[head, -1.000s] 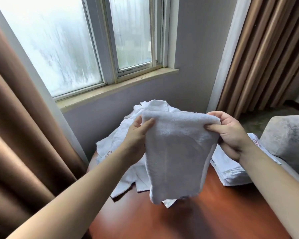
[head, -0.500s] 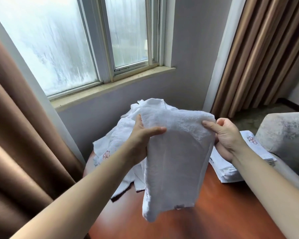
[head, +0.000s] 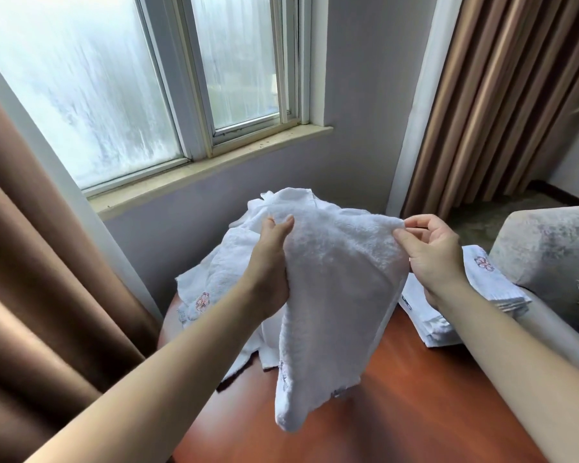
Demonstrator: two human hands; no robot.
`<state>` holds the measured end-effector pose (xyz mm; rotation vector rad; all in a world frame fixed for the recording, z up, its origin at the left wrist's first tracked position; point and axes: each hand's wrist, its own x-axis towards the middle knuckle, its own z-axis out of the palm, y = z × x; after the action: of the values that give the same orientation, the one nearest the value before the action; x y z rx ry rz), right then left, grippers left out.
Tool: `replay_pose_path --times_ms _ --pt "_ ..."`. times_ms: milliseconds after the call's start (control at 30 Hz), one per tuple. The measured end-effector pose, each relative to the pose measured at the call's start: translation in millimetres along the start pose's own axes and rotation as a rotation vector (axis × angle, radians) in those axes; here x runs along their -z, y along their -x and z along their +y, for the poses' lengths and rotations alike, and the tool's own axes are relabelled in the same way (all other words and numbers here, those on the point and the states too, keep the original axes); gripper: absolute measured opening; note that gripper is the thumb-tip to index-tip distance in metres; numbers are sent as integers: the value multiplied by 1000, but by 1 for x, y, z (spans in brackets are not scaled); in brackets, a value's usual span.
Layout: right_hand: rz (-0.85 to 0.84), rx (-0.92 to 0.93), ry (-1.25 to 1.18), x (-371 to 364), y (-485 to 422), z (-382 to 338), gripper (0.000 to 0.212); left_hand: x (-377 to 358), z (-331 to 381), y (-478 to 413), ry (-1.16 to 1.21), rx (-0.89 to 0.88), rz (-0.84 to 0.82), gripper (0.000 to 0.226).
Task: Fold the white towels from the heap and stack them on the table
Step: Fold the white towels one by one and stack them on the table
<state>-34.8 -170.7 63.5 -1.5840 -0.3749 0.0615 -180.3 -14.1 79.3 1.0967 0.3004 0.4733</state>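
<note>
Head camera gave me both hands raised over the table, with one white towel hanging between them. I saw the left hand gripping the towel's upper left corner, fingers curled into the cloth and thumb on top. The right hand pinched the upper right corner between thumb and forefinger, its other fingers loosely curled behind. The top edge ran nearly level from one hand to the other. The rest draped down in front of me, narrowing to a rounded lower end over the reddish-brown tabletop; whether it touched the wood I could not tell. An embroidered mark showed near the lower hem. Behind the left hand lay the heap of loose white towels, on the table's far left side under the window. Beyond the right wrist sat the stack of folded towels, at the table's right edge, just beside a grey armchair.
</note>
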Motion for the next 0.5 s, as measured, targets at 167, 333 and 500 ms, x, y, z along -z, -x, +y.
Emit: replay_pose_path --times_ms 167,333,500 --pt "-8 -31 96 1 -4 1 20 3 4 1 6 112 -71 43" --pt "-49 -175 59 1 -7 -1 15 14 2 -4 26 72 -76 53" --pt "-116 -215 68 1 -2 -7 18 10 -6 -5 -3 -44 -30 40"
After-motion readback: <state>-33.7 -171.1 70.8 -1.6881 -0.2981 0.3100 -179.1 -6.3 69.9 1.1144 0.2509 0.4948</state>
